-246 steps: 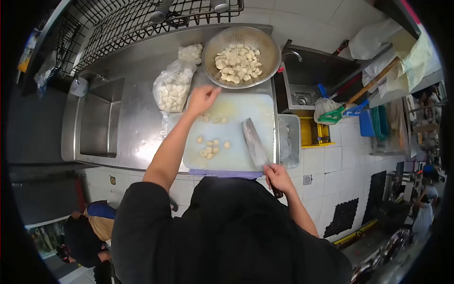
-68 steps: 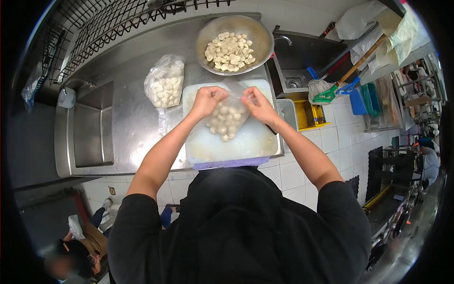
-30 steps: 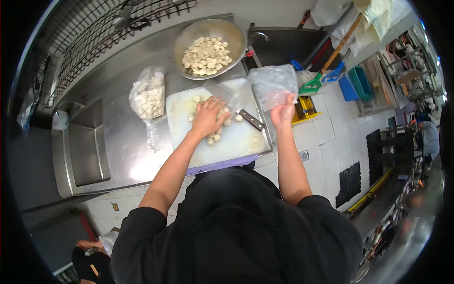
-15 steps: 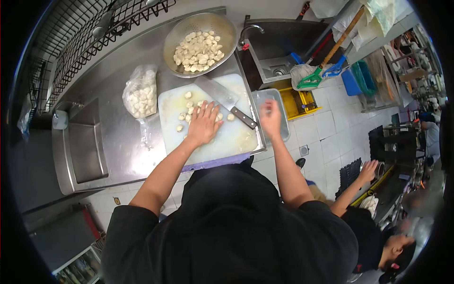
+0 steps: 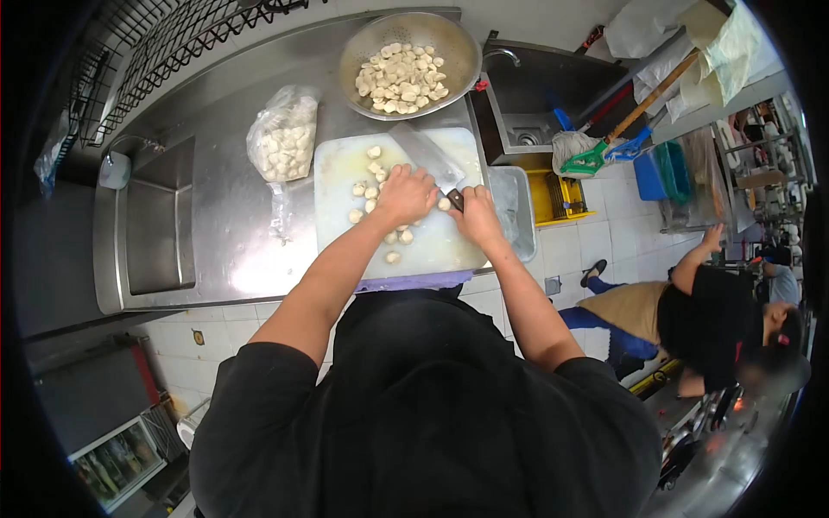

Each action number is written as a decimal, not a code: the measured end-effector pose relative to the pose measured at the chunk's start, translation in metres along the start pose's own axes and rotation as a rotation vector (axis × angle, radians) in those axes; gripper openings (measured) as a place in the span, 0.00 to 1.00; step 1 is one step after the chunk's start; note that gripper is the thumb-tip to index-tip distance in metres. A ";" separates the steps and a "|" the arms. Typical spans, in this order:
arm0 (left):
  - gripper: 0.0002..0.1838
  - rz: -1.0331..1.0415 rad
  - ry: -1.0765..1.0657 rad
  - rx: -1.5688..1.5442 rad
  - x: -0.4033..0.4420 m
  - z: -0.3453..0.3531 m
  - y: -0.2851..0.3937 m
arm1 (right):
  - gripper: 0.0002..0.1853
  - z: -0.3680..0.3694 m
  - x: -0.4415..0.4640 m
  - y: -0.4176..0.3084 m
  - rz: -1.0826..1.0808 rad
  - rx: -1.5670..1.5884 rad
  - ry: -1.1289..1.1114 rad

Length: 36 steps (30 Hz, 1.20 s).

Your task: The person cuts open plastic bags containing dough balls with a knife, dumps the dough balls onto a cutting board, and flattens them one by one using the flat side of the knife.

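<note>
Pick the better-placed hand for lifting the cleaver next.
Right hand, I'd judge: it's at the cleaver handle, while the left hand is over pale round pieces on the cutting board.

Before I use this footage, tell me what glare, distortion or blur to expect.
Head view: glare whitens the stainless-steel counter near its front edge; wide-angle distortion bows the wire rack, with black at the corners; a blurred patch sits beside the co-worker at lower right; the cleaver, left hand and right hand look fairly clear.
</note>
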<state>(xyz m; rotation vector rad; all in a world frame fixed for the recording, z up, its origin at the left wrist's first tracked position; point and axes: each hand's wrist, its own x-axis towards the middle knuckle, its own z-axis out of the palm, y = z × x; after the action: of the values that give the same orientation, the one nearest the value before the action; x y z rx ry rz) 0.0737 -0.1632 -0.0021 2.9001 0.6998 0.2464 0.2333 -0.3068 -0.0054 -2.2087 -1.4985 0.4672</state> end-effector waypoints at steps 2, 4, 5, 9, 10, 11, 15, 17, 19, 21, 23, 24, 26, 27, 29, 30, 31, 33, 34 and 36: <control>0.18 0.031 0.000 -0.004 0.002 0.000 -0.003 | 0.22 0.002 0.000 -0.004 0.004 -0.035 -0.004; 0.16 0.072 0.003 -0.011 0.005 0.005 -0.003 | 0.21 0.002 -0.002 -0.008 0.016 -0.075 -0.002; 0.13 0.089 0.067 -0.017 0.005 0.007 -0.004 | 0.20 0.004 -0.004 -0.011 0.032 -0.104 -0.010; 0.09 0.114 0.188 -0.094 0.005 0.014 -0.008 | 0.20 0.003 -0.007 -0.021 0.145 -0.112 0.000; 0.09 0.125 0.196 -0.090 0.005 0.013 -0.011 | 0.21 0.000 -0.009 -0.022 0.169 -0.086 -0.008; 0.10 0.174 0.248 -0.100 0.002 0.014 -0.012 | 0.21 -0.002 -0.009 -0.022 0.172 -0.086 0.001; 0.11 0.068 0.465 -0.332 -0.008 0.005 -0.009 | 0.21 -0.008 -0.019 -0.019 0.174 0.063 0.095; 0.12 -0.071 0.509 -0.461 -0.012 -0.010 -0.021 | 0.22 -0.015 -0.018 -0.016 0.216 0.140 0.098; 0.14 -0.278 0.556 -0.588 -0.028 -0.029 -0.040 | 0.22 -0.020 -0.020 -0.013 0.271 0.206 0.056; 0.15 -0.334 0.559 -0.579 -0.046 -0.036 -0.059 | 0.22 -0.029 -0.025 -0.015 0.285 0.220 0.035; 0.14 -0.486 0.345 -0.420 -0.065 -0.033 -0.073 | 0.22 -0.037 -0.026 -0.019 0.285 0.239 0.011; 0.17 -0.457 0.169 -0.327 -0.075 -0.018 -0.085 | 0.22 -0.041 -0.028 -0.021 0.286 0.242 -0.013; 0.23 -0.451 0.185 -0.218 -0.086 -0.011 -0.073 | 0.22 -0.039 -0.029 -0.021 0.279 0.247 -0.044; 0.29 -0.433 0.200 -0.116 -0.089 -0.012 -0.068 | 0.22 -0.037 -0.029 -0.021 0.278 0.249 -0.037; 0.39 -0.526 0.030 -0.246 -0.087 -0.019 -0.069 | 0.22 -0.035 -0.028 -0.019 0.275 0.250 -0.033; 0.40 -0.533 0.004 -0.172 -0.085 -0.024 -0.065 | 0.23 -0.036 -0.027 -0.021 0.295 0.264 -0.044; 0.42 -0.542 -0.025 -0.097 -0.084 -0.027 -0.062 | 0.23 -0.036 -0.026 -0.023 0.314 0.278 -0.057; 0.43 -0.598 -0.002 -0.106 -0.079 -0.021 -0.071 | 0.24 -0.028 -0.021 -0.016 0.280 0.306 -0.051; 0.44 -0.639 0.018 -0.119 -0.076 -0.015 -0.077 | 0.24 -0.028 -0.019 -0.016 0.258 0.334 -0.035; 0.45 -0.565 -0.007 -0.168 -0.068 -0.003 -0.091 | 0.24 -0.042 -0.010 -0.018 0.277 0.351 -0.101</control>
<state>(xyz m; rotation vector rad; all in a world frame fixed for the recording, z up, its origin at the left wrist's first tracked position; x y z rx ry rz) -0.0268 -0.1139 -0.0245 2.4200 1.3751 0.2092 0.2362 -0.3174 0.0408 -2.1369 -1.0588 0.8698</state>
